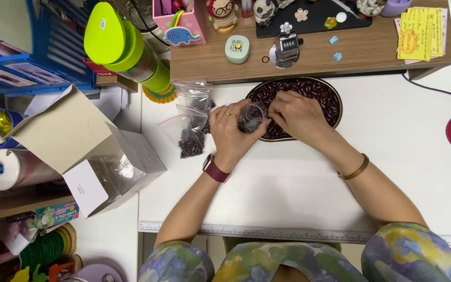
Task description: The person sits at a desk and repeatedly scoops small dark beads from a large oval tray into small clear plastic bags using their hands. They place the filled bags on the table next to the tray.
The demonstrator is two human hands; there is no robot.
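The person is sitting at a white desk, both forearms reaching in from its near edge toward the far side. The left hand is curling around a small clear plastic bag, gripping it from the side with the fingers wrapped and the thumb pressing against it. There are rings on that hand and a dark red watch on its wrist. The right hand is pinching at the mouth of the same bag with its fingertips, the rest of the hand arching over an oval tray of dark red beans; whether a bean is sitting between those fingertips cannot be told. A gold bangle is circling the right wrist.

The bag is hanging between the two hands, just above the left end of the tray, which is lying near the desk's far edge, right against a wooden shelf. A tally counter is standing on that shelf just behind the tray. Just left of the left hand, a small pile of filled bags holding beans is resting near the desk's left edge. Beyond that edge, an open cardboard box is lying with its flaps spread. A ruler strip is running along the near edge of the desk.
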